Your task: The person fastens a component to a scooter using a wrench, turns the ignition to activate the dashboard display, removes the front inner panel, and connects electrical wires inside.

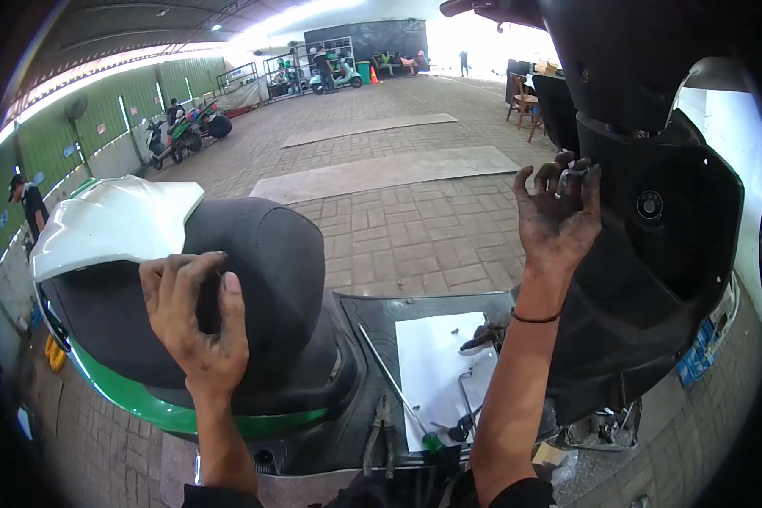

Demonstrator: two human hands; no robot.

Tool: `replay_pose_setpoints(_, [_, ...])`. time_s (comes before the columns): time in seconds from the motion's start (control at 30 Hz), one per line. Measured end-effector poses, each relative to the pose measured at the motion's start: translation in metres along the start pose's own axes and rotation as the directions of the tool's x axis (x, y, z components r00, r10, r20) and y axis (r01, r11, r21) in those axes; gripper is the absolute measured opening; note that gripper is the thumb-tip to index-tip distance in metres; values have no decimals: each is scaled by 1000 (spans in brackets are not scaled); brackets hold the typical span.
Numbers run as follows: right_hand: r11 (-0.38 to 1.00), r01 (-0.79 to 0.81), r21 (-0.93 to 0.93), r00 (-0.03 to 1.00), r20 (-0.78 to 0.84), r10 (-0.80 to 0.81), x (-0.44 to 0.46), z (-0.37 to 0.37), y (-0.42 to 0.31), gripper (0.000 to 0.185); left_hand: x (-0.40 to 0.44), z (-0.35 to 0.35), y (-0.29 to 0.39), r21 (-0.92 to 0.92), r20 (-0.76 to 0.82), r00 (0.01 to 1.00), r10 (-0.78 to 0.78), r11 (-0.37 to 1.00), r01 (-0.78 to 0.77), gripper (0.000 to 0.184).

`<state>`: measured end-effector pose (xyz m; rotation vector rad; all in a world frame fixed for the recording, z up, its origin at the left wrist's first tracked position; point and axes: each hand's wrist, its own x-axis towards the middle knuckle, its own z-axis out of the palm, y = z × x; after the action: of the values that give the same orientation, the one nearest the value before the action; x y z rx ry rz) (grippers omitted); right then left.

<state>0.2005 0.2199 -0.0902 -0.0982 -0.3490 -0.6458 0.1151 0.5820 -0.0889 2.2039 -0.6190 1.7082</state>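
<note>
My left hand (199, 313) hovers over the dark scooter seat (275, 245), its fingers bent, thumb apart, with nothing visible in it. Near its fingertips, a white body panel (123, 222) lies on the seat's rear. On the other side, my right hand (559, 216) is raised palm up beside the black front panel (652, 254). Its fingertips pinch a small grey metallic piece (574, 173), whose exact kind is unclear. On the footboard (372, 317) between them rests a white sheet (423, 356) with small dark parts.
Pliers (381, 436) and a long screwdriver (398, 381) with a green handle lie on the footboard. A metal tray of parts (605, 430) sits at lower right. Parked motorcycles (190, 131) and a person (30, 203) are at left; wooden chairs (523, 106) stand behind.
</note>
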Motion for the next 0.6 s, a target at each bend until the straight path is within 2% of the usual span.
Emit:
replay_pose_setpoints(0.13, [998,-6,55,997,71,2,10,-6,2,19,0,9,3,42,45,994,99,994,-101,15])
replay_pose_setpoints(0.17, [998,-8,66,998,70,4,9,-7,4,19,-1,9,4,41,46,996,78,996,-80,14])
replay_pose_setpoints(0.23, [996,-22,82,984,179,7,7,-7,6,20,-2,10,5,47,44,997,59,997,-61,12])
replay_pose_setpoints(0.37, [996,-19,85,974,225,-1,7,-12,9,21,-3,11,4,69,57,996,71,995,-74,11])
replay_pose_setpoints(0.43, [988,-69,137,965,259,31,9,-20,9,22,-3,12,5,82,62,995,79,993,-84,11])
replay_pose_setpoints(0.6, [981,-46,186,986,167,15,9,-16,12,22,-3,12,6,83,57,994,90,992,-95,11])
